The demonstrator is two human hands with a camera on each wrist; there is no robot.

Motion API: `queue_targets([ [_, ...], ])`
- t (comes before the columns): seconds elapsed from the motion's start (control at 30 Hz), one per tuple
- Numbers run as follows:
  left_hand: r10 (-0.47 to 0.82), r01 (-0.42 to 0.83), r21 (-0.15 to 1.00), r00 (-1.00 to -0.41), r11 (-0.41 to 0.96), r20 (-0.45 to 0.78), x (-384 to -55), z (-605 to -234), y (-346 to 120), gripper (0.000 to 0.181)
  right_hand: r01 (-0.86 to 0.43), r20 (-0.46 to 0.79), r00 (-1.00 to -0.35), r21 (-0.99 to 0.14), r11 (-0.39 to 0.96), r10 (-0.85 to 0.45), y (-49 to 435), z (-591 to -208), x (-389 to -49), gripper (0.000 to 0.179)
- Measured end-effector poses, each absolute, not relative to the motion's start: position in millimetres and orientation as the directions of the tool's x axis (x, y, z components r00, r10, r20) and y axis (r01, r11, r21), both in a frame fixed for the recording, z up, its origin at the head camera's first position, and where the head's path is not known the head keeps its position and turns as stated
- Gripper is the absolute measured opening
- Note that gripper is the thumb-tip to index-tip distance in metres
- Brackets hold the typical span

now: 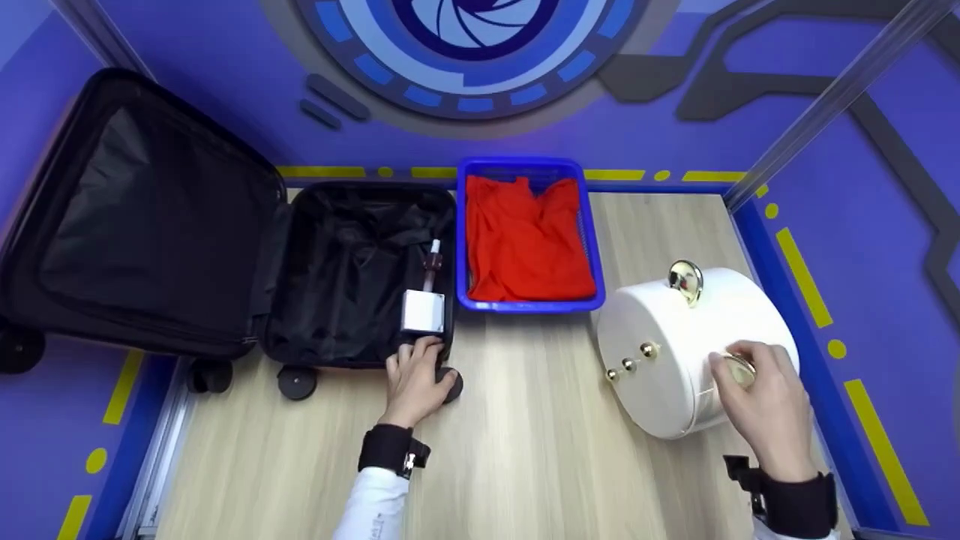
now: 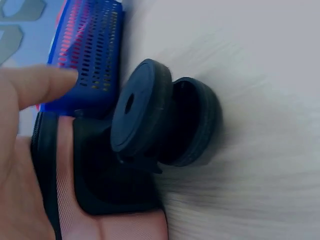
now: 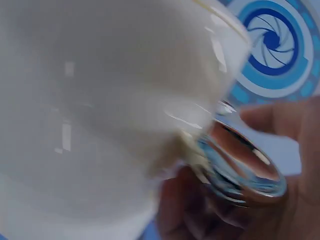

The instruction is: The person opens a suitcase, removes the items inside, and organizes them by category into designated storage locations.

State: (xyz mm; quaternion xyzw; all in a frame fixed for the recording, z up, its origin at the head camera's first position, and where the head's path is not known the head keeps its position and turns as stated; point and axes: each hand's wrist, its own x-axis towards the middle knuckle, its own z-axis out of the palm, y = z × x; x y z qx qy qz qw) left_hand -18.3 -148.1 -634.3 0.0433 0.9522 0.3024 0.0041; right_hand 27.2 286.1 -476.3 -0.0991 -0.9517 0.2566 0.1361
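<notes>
My right hand (image 1: 772, 405) grips a round shiny gold knob (image 3: 245, 167) on the side of a white drum-shaped container (image 1: 724, 330). Thumb and fingers stand on either side of that knob in the right wrist view. A second gold knob (image 1: 685, 281) sticks up from the container, and small gold balls (image 1: 649, 349) line its flat face. My left hand (image 1: 417, 384) rests at the front edge of the open black-lined suitcase (image 1: 337, 277), beside a black wheel (image 2: 142, 107). Just beyond its fingertips lies a white box (image 1: 423, 311), with a slim brown-and-white item (image 1: 433, 262) behind it.
A blue basket (image 1: 529, 307) with folded red cloth (image 1: 525, 247) stands against the suitcase's right side. The suitcase lid (image 1: 150, 210) leans open at the left. Purple walls (image 1: 225, 97) enclose the wooden tabletop (image 1: 525, 420) at the back and sides.
</notes>
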Motion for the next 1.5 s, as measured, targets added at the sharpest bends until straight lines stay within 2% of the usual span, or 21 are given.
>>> queue_targets([
  [0.2, 0.026, 0.068, 0.622, -0.997, 0.780, 0.076, -21, -622, -126, 0.049, -0.072, 0.291, -0.955, -0.436, 0.897, 0.065, 274, -469, 9, 0.037],
  [0.37, 0.048, 0.182, 0.697, -0.977, 0.693, 0.207, -25, -606, -86, 0.046, -0.069, 0.281, -0.959, -0.331, 0.941, 0.028, 268, -465, 3, 0.040],
  [0.5, 0.175, 0.284, 0.751, -0.959, 0.596, 0.223, -29, -592, -47, 0.043, -0.075, 0.263, -0.965, -0.304, 0.950, 0.008, 264, -465, 1, 0.038],
  [0.67, 0.400, 0.329, 0.805, -0.908, 0.494, 0.125, -36, -578, 3, 0.043, -0.072, 0.291, -0.957, -0.296, 0.953, 0.018, 262, -469, 0, 0.028],
  [0.87, 0.509, 0.347, 0.830, -0.856, 0.437, 0.090, -44, -567, 55, 0.037, -0.064, 0.291, -0.956, -0.298, 0.952, 0.027, 264, -472, -1, 0.025],
  [1.0, 0.507, 0.349, 0.844, -0.855, 0.407, 0.108, -48, -563, 79, 0.029, -0.073, 0.283, -0.959, -0.298, 0.952, 0.015, 265, -472, -2, 0.025],
  [1.17, 0.459, 0.327, 0.856, -0.880, 0.400, 0.121, -48, -562, 95, 0.022, -0.092, 0.297, -0.955, -0.296, 0.951, 0.000, 268, -473, -2, 0.025],
  [1.5, 0.452, 0.331, 0.855, -0.882, 0.399, 0.131, -44, -563, 90, 0.018, -0.111, 0.296, -0.955, -0.294, 0.949, -0.020, 272, -473, -3, 0.026],
])
